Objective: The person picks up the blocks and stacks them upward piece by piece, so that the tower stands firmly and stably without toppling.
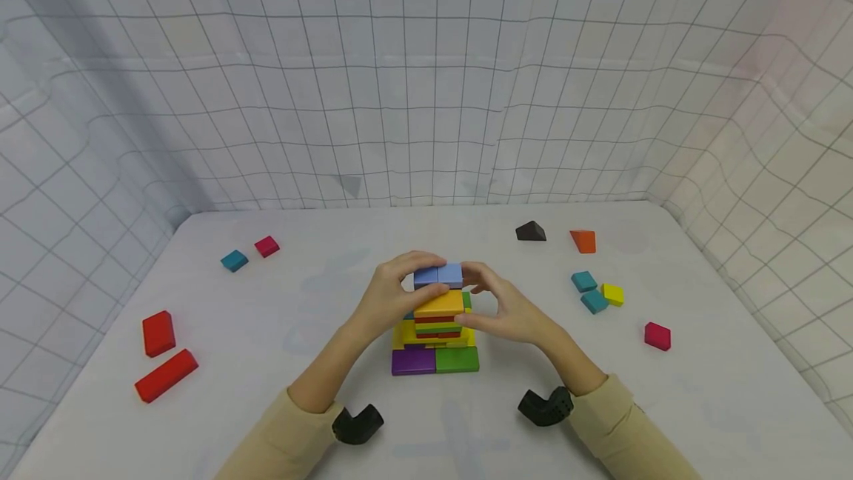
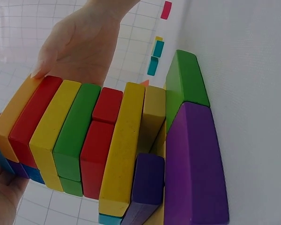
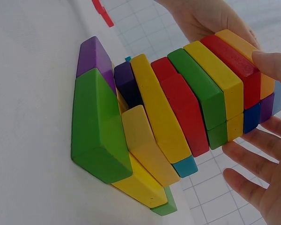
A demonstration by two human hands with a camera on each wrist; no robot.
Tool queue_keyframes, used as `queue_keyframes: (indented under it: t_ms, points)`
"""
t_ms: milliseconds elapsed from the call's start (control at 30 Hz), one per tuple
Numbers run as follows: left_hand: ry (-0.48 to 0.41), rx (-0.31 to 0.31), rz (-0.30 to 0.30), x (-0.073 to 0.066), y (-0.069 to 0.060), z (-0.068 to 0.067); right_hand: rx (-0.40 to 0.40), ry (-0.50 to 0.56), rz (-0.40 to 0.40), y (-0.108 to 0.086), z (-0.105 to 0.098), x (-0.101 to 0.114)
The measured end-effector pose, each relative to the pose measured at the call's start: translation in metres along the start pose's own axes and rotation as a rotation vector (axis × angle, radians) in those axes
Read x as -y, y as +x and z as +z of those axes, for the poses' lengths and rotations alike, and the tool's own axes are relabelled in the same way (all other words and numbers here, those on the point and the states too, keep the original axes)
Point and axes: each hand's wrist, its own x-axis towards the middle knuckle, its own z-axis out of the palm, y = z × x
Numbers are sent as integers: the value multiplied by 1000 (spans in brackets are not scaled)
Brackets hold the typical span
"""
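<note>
A stacked block tower [image 1: 438,304] stands on a purple block [image 1: 413,361] and a green block [image 1: 457,359]. At its top, my left hand [image 1: 393,291] grips the light blue blocks [image 1: 449,275], thumb in front and fingers behind. My right hand [image 1: 509,310] touches the tower's right side with spread fingers. In the right wrist view, its thumb lies by the orange block [image 3: 239,43], while some fingers reach the back row. The left wrist view shows red, yellow and green layers above a long yellow block [image 2: 122,154].
Two red blocks [image 1: 158,333] lie at the left, with a teal block [image 1: 234,261] and a pink block [image 1: 267,246] behind. Rightward are a black block [image 1: 531,232], an orange wedge [image 1: 584,241], teal blocks [image 1: 594,301], a yellow block [image 1: 612,295] and another pink block [image 1: 657,336].
</note>
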Motion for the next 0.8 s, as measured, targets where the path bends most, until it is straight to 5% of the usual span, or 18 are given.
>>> queue_keyframes:
  t_ms: [333,467,600,700,800]
  points:
    - [-24,11,-5,0,0,0,-7,-13,18,-1,5,-27]
    - [-12,4,4,6,-1,-11,-9,10,18,-2,5,-37]
    - [66,-167,-1,18,-4,-41,-14,16,19,-2,5,-38]
    - [181,-313,-93,54,-14,-76,-18,6,16,-2,6,-39]
    - [306,-350,-242,97,-33,-109,-16,6,13,-2,6,-39]
